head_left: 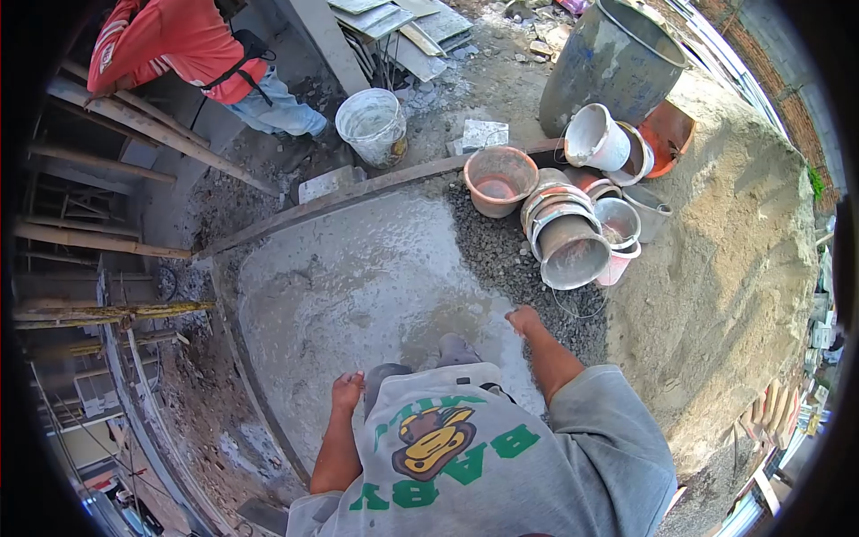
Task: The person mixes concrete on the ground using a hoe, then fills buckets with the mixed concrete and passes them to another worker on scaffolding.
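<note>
My left hand (pixel 348 392) hangs beside my body over the wet grey mix, its fingers curled in with nothing visible in them. On the other side, my right hand (pixel 523 319) hovers near the edge between the wet cement mix (pixel 358 259) and the dark gravel (pixel 490 246), fingers loosely apart and holding nothing. Closest to it is a stack of buckets (pixel 574 255) lying tipped on the gravel, a thin wire handle trailing from its mouth. An orange-rimmed bucket (pixel 498 183) stands upright just behind the stack.
A sand heap (pixel 734 259) rises on the right. At the back stand a big blue-grey drum (pixel 595 76) and a whitish bucket (pixel 372 130). A wooden board (pixel 358 192) borders the mix. A person in red (pixel 192 45) leans at the upper left, above bamboo poles (pixel 152 134).
</note>
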{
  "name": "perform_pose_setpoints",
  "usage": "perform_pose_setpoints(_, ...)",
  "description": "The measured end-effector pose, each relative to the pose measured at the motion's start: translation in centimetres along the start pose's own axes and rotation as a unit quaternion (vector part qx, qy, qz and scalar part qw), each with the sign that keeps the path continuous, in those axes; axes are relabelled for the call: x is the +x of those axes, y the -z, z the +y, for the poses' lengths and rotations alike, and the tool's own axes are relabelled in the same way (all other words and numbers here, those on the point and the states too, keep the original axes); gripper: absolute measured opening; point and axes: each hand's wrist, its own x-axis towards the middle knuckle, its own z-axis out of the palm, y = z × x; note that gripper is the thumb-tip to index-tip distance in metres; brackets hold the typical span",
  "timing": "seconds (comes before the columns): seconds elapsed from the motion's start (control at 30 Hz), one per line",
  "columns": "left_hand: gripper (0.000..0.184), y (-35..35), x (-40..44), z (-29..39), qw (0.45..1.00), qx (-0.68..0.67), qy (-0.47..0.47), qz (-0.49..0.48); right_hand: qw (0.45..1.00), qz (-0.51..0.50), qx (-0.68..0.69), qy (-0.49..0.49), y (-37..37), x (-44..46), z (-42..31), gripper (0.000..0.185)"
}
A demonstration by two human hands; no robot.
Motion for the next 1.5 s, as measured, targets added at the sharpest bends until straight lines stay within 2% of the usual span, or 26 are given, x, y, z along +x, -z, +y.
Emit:
perform_pose_setpoints(0.2, 0.033, -1.6, -3.5, 2.0, 0.999, -0.034, 0.010, 0.013, 0.998, 0.055, -0.009, 0.034, 3.6, 6.5, -1.3, 0.042)
perform_pose_setpoints(0.3, 0.033, -2.2, -2.7, 0.2, 0.999, -0.021, 0.042, 0.004, 0.985, 0.129, 0.075, 0.090, 6.9, 12.4, -2.7, 0.041)
perform_pose_setpoints(0.33, 0.034, -2.6, -2.3, -1.1, 0.998, -0.011, 0.058, -0.002, 0.976, 0.187, 0.034, 0.107, 9.1, 12.8, -4.7, 0.044)
perform_pose_setpoints(0.37, 0.034, -3.4, -1.7, -1.7, 0.998, 0.007, 0.060, -0.011, 0.977, 0.177, 0.063, 0.103, 12.4, 12.1, -7.3, 0.044)
perform_pose_setpoints(0.4, 0.035, -3.7, -1.3, -2.1, 0.997, 0.024, 0.066, -0.014, 0.957, 0.253, 0.073, 0.126, 14.4, 11.7, -9.6, 0.042)
perform_pose_setpoints(0.43, 0.035, -3.6, -0.9, -2.7, 0.996, 0.042, 0.075, -0.014, 0.943, 0.285, 0.106, 0.139, 15.3, 16.4, -8.8, 0.042)
perform_pose_setpoints(0.47, 0.036, -3.9, -0.7, -3.0, 0.995, 0.069, 0.075, -0.012, 0.937, 0.310, 0.089, 0.132, 17.8, 16.5, -10.8, 0.046)
perform_pose_setpoints(0.5, 0.037, -4.3, -0.2, -2.9, 0.993, 0.097, 0.073, -0.008, 0.914, 0.377, 0.076, 0.132, 19.5, 18.2, -11.6, 0.053)
perform_pose_setpoints(0.53, 0.037, -4.5, 0.2, -2.3, 0.990, 0.117, 0.073, 0.004, 0.878, 0.451, 0.024, 0.157, 20.9, 23.9, -9.9, 0.059)
perform_pose_setpoints(0.63, 0.039, -4.6, 0.2, 0.5, 0.987, 0.139, 0.085, -0.008, 0.880, 0.458, 0.048, 0.114, 26.7, 27.1, -13.2, 0.077)
perform_pose_setpoints(0.67, 0.040, -4.6, 0.3, 1.3, 0.986, 0.138, 0.087, -0.019, 0.858, 0.469, 0.062, 0.202, 28.4, 31.7, -12.1, 0.080)
perform_pose_setpoints(0.73, 0.041, -4.7, 0.9, 2.1, 0.985, 0.128, 0.114, -0.018, 0.871, 0.469, 0.051, 0.137, 29.2, 33.7, -14.2, 0.081)
perform_pose_setpoints(0.8, 0.041, -5.0, 1.4, 1.0, 0.985, 0.131, 0.113, -0.019, 0.917, 0.369, 0.094, 0.117, 27.9, 36.3, -15.1, 0.081)
perform_pose_setpoints(0.83, 0.042, -5.1, 1.8, -0.6, 0.985, 0.140, 0.097, -0.018, 0.941, 0.260, 0.149, 0.160, 26.7, 37.2, -15.2, 0.071)
perform_pose_setpoints(0.87, 0.042, -5.2, 1.8, -1.7, 0.986, 0.147, 0.081, -0.020, 0.936, 0.258, 0.055, 0.231, 24.1, 37.0, -15.4, 0.066)
perform_pose_setpoints(0.93, 0.043, -5.2, 1.8, -2.1, 0.987, 0.141, 0.073, -0.037, 0.946, 0.266, -0.048, 0.179, 17.5, 29.3, -19.6, 0.046)
perform_pose_setpoints(0.97, 0.043, -5.1, 1.9, -2.0, 0.988, 0.133, 0.063, -0.035, 0.929, 0.263, 0.011, 0.260, 13.7, 28.7, -19.2, 0.038)
perform_pose_setpoints(1.0, 0.043, -4.8, 1.9, -1.9, 0.990, 0.126, 0.055, -0.033, 0.922, 0.265, 0.014, 0.282, 10.0, 30.5, -17.7, 0.036)
perform_pose_setpoints(1.03, 0.044, -4.7, 1.8, -1.6, 0.991, 0.122, 0.043, -0.033, 0.930, 0.229, -0.003, 0.286, 7.9, 24.7, -20.1, 0.036)
perform_pose_setpoints(1.07, 0.044, -4.5, 2.2, -0.9, 0.992, 0.121, 0.029, -0.035, 0.943, 0.180, 0.124, 0.251, 5.0, 21.6, -21.7, 0.028)
perform_pose_setpoints(1.13, 0.045, -4.1, 3.3, -0.3, 0.993, 0.115, 0.002, -0.035, 0.928, 0.127, 0.235, 0.261, 1.0, 14.4, -25.1, 0.022)
perform_pose_setpoints(1.2, 0.046, -4.2, 4.7, -0.6, 0.995, 0.098, -0.020, -0.027, 0.881, 0.022, 0.399, 0.254, -2.7, 10.5, -26.8, 0.018)
perform_pose_setpoints(1.33, 0.048, -3.1, 5.7, 1.5, 0.999, 0.008, -0.046, -0.001, 0.883, -0.044, 0.291, 0.365, -9.6, 0.2, -30.7, 0.017)
perform_pose_setpoints(1.4, 0.050, -2.4, 6.7, 1.4, 0.995, -0.055, -0.083, 0.016, 0.888, -0.089, 0.268, 0.364, -14.4, -1.9, -30.8, 0.017)
perform_pose_setpoints(1.5, 0.053, -0.9, 9.0, -1.0, 0.980, -0.128, -0.146, 0.043, 0.900, -0.095, 0.270, 0.328, -20.4, -4.6, -30.6, 0.017)
